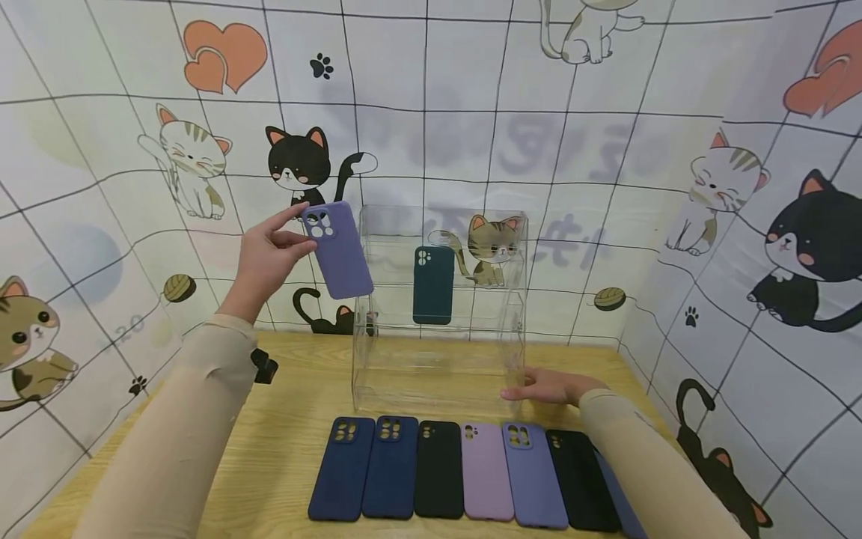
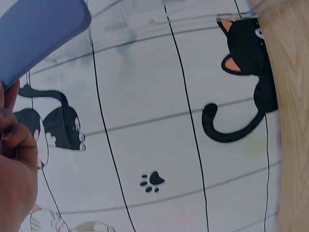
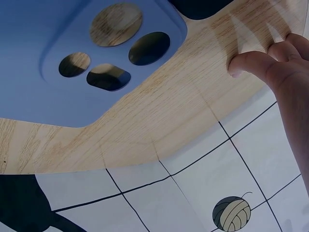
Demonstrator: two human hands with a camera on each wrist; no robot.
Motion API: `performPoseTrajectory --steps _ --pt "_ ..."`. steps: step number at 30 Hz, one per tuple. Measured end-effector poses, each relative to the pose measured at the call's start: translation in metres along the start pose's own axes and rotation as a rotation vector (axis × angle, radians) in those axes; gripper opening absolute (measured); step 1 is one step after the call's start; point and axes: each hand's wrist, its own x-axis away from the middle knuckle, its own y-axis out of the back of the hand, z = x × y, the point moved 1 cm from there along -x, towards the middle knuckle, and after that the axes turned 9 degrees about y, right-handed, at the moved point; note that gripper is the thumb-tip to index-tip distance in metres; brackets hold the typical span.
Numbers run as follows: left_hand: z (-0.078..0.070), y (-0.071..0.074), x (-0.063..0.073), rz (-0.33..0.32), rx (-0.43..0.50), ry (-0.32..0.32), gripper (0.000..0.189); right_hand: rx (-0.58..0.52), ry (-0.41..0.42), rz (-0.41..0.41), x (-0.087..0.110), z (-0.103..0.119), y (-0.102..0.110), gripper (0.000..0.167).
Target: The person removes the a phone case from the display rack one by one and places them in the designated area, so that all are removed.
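Observation:
My left hand (image 1: 266, 251) is raised at the left of a clear plastic rack (image 1: 438, 400). Its thumb and fingers pinch a purple phone case (image 1: 346, 258) by the edge beside the camera holes. The case hangs tilted, its lower corner close to the rack's left side; the left wrist view shows part of this case (image 2: 41, 36). A dark green phone case (image 1: 433, 288) stands upright in the rack. At the rack's lower right side, my right hand (image 1: 552, 385) touches the clear plastic with fingers extended. The right wrist view shows the fingers (image 3: 253, 63) low over the wood.
A row of phone cases lies on the wooden table (image 1: 269, 449) in front of the rack: dark blue (image 1: 342, 471), black (image 1: 439, 471), pink (image 1: 486, 471), purple (image 1: 535, 479) and others. My right sleeve partly covers the row's right end. Cat-printed cloth (image 1: 424, 150) encloses the back and sides.

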Motion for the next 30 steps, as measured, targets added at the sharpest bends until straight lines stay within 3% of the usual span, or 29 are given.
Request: performPoseTrajectory --steps 8,14,21,26,30 --pt "0.023 0.039 0.013 0.189 -0.166 0.114 0.066 -0.010 0.004 -0.004 0.000 0.000 0.000 0.116" --pt "0.044 0.057 0.028 0.305 -0.272 0.208 0.069 -0.011 0.008 -0.002 0.001 0.001 0.000 0.116" --pt "0.072 0.061 0.049 0.425 -0.311 0.254 0.068 -0.022 0.016 -0.003 0.004 0.003 0.001 0.117" --pt "0.099 0.055 0.071 0.503 -0.324 0.295 0.068 -0.029 0.021 -0.003 0.004 0.002 0.000 0.115" --pt "0.120 0.045 0.090 0.548 -0.338 0.362 0.068 -0.025 0.014 -0.003 0.004 0.003 -0.001 0.115"
